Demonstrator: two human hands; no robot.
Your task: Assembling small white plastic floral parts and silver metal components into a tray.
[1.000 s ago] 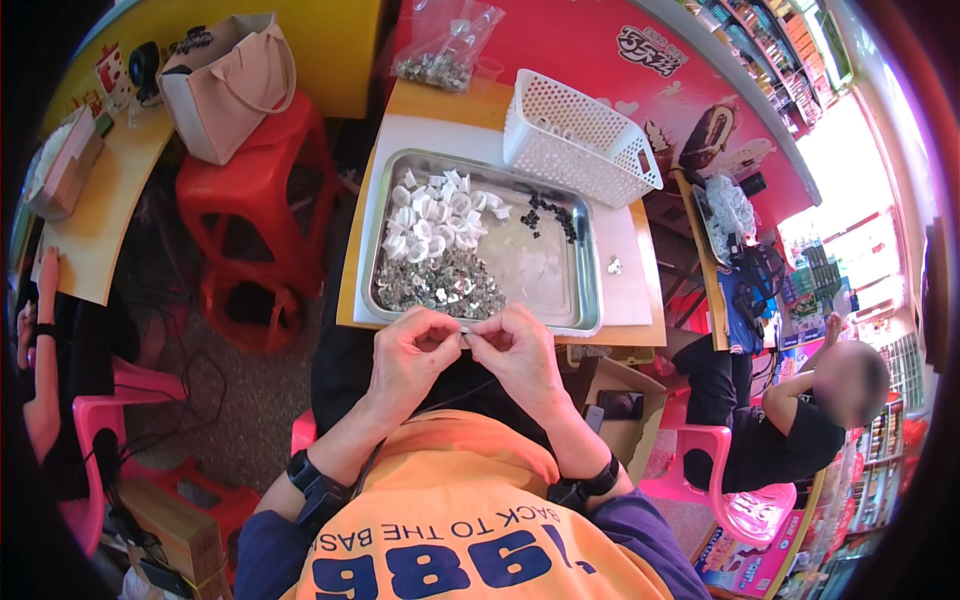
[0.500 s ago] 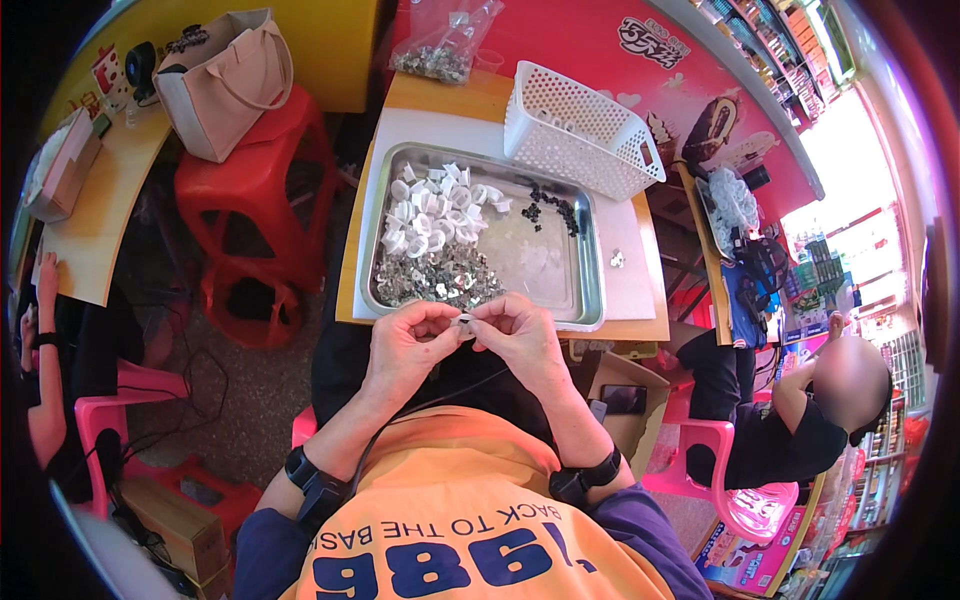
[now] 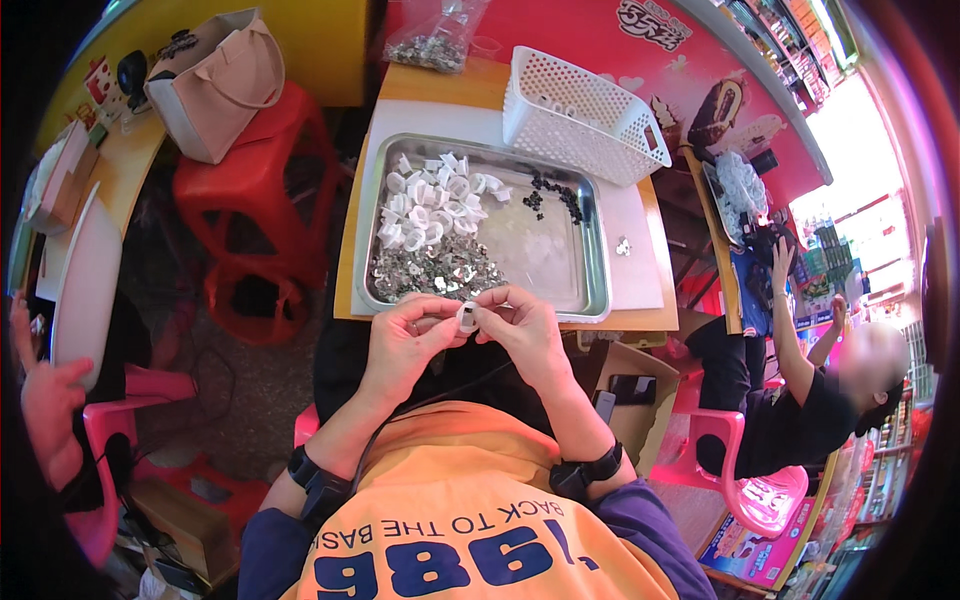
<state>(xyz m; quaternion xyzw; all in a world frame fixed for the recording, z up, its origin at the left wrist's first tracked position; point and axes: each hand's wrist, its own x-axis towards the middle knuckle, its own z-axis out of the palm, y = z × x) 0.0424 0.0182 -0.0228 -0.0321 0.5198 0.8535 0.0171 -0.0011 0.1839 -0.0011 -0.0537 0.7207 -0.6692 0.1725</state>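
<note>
Just over the near edge of a metal tray (image 3: 545, 270), my left hand (image 3: 412, 340) pinches a small white ring-shaped plastic part (image 3: 466, 318). My right hand (image 3: 522, 335) closes its thumb and forefinger on the other side of the same part. A dark spot shows at the part beside the right fingertips; what it is I cannot make out. In the tray lie a heap of similar white plastic parts (image 3: 435, 205), a pile of small silvery metal pieces (image 3: 440, 268) and several tiny black pieces (image 3: 553, 195) at the far right.
A white perforated basket (image 3: 580, 125) stands behind the tray. One small loose piece (image 3: 623, 246) lies right of it on the white board (image 3: 640, 275). A clear bag (image 3: 435, 40) of small parts sits at the back. People sit at both sides; an open cardboard box (image 3: 625, 375) is below right.
The white part has turned between my fingers, so its ring opening now shows. At left, a person's hand now holds a large white panel; the person at right has raised a hand.
</note>
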